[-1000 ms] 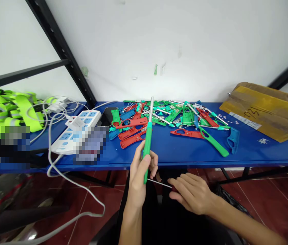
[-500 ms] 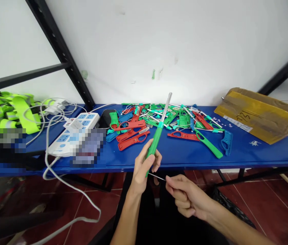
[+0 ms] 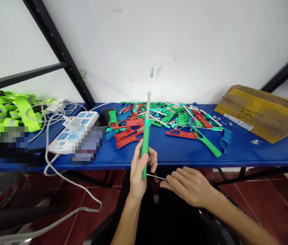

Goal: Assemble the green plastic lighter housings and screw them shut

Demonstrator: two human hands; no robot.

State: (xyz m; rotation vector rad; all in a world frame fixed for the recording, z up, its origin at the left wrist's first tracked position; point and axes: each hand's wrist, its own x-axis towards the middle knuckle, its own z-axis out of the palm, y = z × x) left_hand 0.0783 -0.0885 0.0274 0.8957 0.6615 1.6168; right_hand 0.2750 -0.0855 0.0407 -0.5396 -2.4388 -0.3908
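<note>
My left hand grips a green plastic rod with a metal tube at its far end, held nearly upright in front of the blue table. A thin white wire runs from the rod's lower end to my right hand, whose thumb and forefinger pinch it while the other fingers lie loosely spread. Behind the rod, a pile of red, green and blue plastic handle parts with metal tubes lies on the table.
A white power strip with grey cables lies on the table at the left, beside neon-yellow reflective straps. A brown cardboard package rests at the right end. Black metal shelf struts cross the white wall. Red floor tiles lie below.
The rod swung from tilted right back to nearly upright. My right hand went from a tight pinch to a looser one with the other fingers spread, still at the wire.
</note>
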